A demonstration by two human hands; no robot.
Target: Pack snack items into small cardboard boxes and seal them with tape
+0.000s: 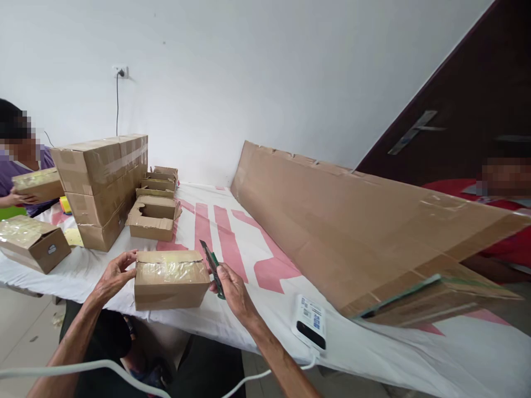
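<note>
A small taped cardboard box (172,282) rests at the front edge of the cloth-covered table, right before me. My left hand (115,276) is closed against its left end, thumb and fingers pressing the upper corner. In my right hand (232,284) is a green utility knife (214,271), its dark blade pointing up and away to the left. The fingers of that hand are close to the right end of the box; whether they touch it I cannot tell. Clear tape, wrinkled and shiny, covers a yellowish area along the box's top.
Stacked cardboard boxes (99,188) and opened cartons (152,216) stand at the back left. Another taped box (33,243) lies at far left, near a person holding a box. A large cardboard sheet (352,221) leans at right, beside a white device (309,323) with a cable. Someone in red sits beyond.
</note>
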